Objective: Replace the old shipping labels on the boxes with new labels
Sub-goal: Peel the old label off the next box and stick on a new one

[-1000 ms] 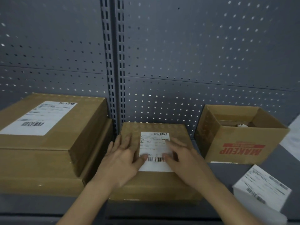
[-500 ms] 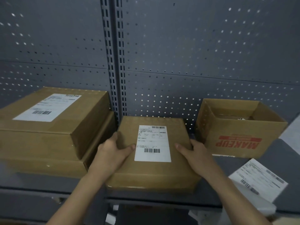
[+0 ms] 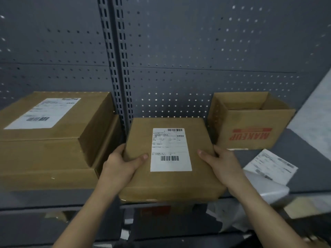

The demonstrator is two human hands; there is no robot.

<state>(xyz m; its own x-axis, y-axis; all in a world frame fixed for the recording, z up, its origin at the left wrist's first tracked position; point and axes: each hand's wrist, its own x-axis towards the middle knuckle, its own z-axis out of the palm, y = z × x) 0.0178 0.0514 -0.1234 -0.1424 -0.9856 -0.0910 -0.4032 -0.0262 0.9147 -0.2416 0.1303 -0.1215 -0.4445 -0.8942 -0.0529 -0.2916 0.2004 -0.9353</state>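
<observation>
Both hands, left hand (image 3: pixel 121 165) and right hand (image 3: pixel 222 163), grip opposite sides of the flat brown cardboard box (image 3: pixel 139 178) bearing a white barcode label (image 3: pixel 170 149) on the grey shelf (image 3: pixel 304 158).

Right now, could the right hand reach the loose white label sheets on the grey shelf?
Probably yes: the loose white label sheets lie beside the right hand with nothing between, but it must first release the small brown cardboard box it grips.
</observation>
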